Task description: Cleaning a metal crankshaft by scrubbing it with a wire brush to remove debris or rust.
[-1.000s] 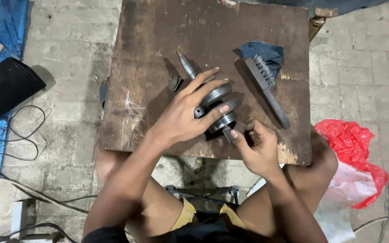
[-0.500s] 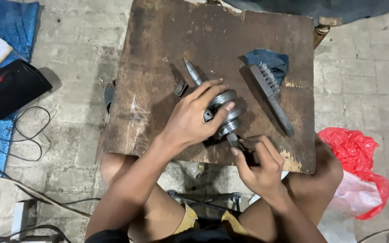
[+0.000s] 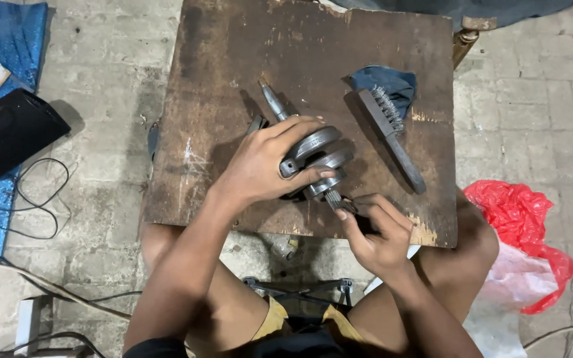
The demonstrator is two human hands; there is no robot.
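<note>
A grey metal crankshaft (image 3: 313, 156) lies on a dark, stained wooden board (image 3: 233, 79) that rests on my knees. My left hand (image 3: 260, 169) grips it across the two round webs, and its tapered shaft end (image 3: 272, 101) points up and to the left. My right hand (image 3: 376, 229) is at the near, splined end of the shaft (image 3: 334, 197). Its fingertips pinch a small part there, too small to make out.
A wire brush (image 3: 392, 136) lies on the board's right half with a blue rag (image 3: 389, 83) behind it. A red plastic bag (image 3: 522, 232) sits on the floor at right. At left are a black case (image 3: 14, 132), a blue sheet (image 3: 8, 40) and loose cables (image 3: 34, 205).
The view has shifted slightly. My left hand keeps its grip on the crankshaft. My right hand stays at the splined end, its fingers working there.
</note>
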